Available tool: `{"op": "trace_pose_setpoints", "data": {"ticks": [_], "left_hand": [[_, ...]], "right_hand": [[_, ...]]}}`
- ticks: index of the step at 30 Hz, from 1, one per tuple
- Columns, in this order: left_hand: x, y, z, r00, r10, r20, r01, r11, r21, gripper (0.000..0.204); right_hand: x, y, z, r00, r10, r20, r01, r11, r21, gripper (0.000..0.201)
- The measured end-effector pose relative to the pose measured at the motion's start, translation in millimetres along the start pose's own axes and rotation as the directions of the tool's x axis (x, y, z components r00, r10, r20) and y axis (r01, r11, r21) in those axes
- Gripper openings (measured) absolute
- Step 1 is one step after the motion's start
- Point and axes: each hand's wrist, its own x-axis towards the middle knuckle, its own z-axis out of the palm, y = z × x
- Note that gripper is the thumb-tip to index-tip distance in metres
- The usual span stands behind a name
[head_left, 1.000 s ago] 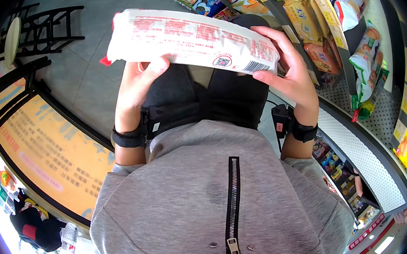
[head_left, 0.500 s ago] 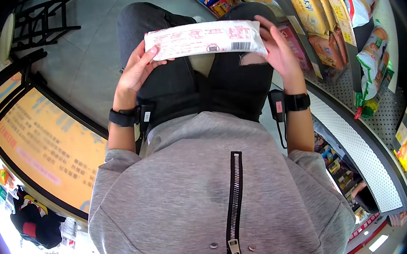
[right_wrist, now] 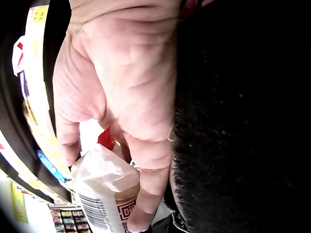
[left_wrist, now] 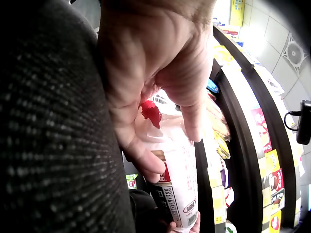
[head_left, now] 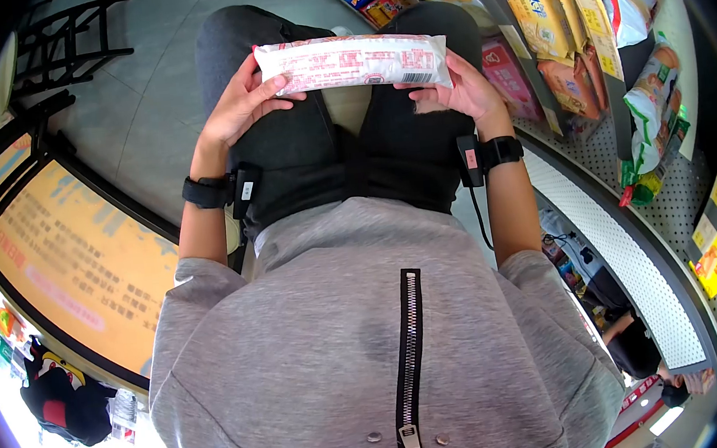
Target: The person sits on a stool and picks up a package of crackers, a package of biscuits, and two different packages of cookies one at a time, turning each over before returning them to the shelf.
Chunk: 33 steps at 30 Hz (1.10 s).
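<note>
A long white biscuit packet [head_left: 353, 61] with red print and a barcode lies level across both hands, above the person's thighs. The left hand [head_left: 242, 106] grips its left end, thumb on the printed face. At the opposite end, the right hand [head_left: 470, 86] holds the packet between thumb and fingers, near the barcode. In the left wrist view, the packet [left_wrist: 180, 170] shows "BREAKFAST" lettering and a red crimped end by the left palm. The right wrist view has the right hand [right_wrist: 126, 87] around the packet's barcode end [right_wrist: 104, 170], with a red crimp near the palm.
Shelves on the right hold several snack packs, among them a yellow pack [head_left: 541, 16] and a green-and-white pack [head_left: 653, 104]. On the left stand an orange printed table [head_left: 72, 266] and a black chair frame [head_left: 74, 44]. Another person's arm [head_left: 619, 325] shows at lower right.
The biscuit packet has moved down and away from the head camera, from tilted to nearly level. Both hands have lowered with it, and the left thumb has come onto its face.
</note>
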Motion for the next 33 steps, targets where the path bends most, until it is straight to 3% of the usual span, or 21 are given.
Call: {"op": "trace_pose_setpoints", "data": {"ticks": [3, 8, 21, 23, 26, 30, 33], "left_hand": [[0.4, 1.5, 1.1, 1.000, -0.011, 0.000, 0.011, 1.000, 0.000, 0.055], [0.1, 2.4, 2.9, 1.000, -0.006, -0.023, 0.005, 0.999, -0.037, 0.046], [-0.3, 1.5, 1.8, 1.000, -0.004, -0.009, 0.003, 0.999, -0.038, 0.046], [0.0, -2.4, -2.8, 1.000, 0.002, 0.024, -0.002, 1.000, 0.009, 0.055], [-1.3, -0.5, -0.7, 0.999, -0.002, 0.050, 0.002, 1.000, 0.002, 0.055], [0.6, -2.9, -2.4, 0.997, 0.001, 0.075, 0.000, 1.000, -0.006, 0.049], [0.7, -1.4, -2.3, 0.998, 0.002, 0.069, -0.001, 1.000, -0.012, 0.050]], "right_hand": [[-0.1, 0.2, -3.3, 1.000, 0.016, -0.018, -0.017, 0.997, -0.074, 0.056], [0.5, 1.3, -6.6, 0.999, 0.034, 0.010, -0.033, 0.999, -0.037, 0.053], [-2.0, -1.8, -2.9, 0.998, 0.043, 0.054, -0.045, 0.999, 0.030, 0.054], [-8.5, -10.7, 5.8, 0.988, 0.145, -0.056, -0.150, 0.984, -0.101, 0.055], [-18.5, -18.7, 15.3, 0.980, 0.162, -0.119, -0.186, 0.954, -0.234, 0.056], [-25.7, -18.3, 16.1, 0.989, 0.137, -0.054, -0.142, 0.984, -0.109, 0.052], [-25.0, -16.3, 18.4, 0.982, 0.084, -0.171, -0.103, 0.990, -0.101, 0.051]]}}
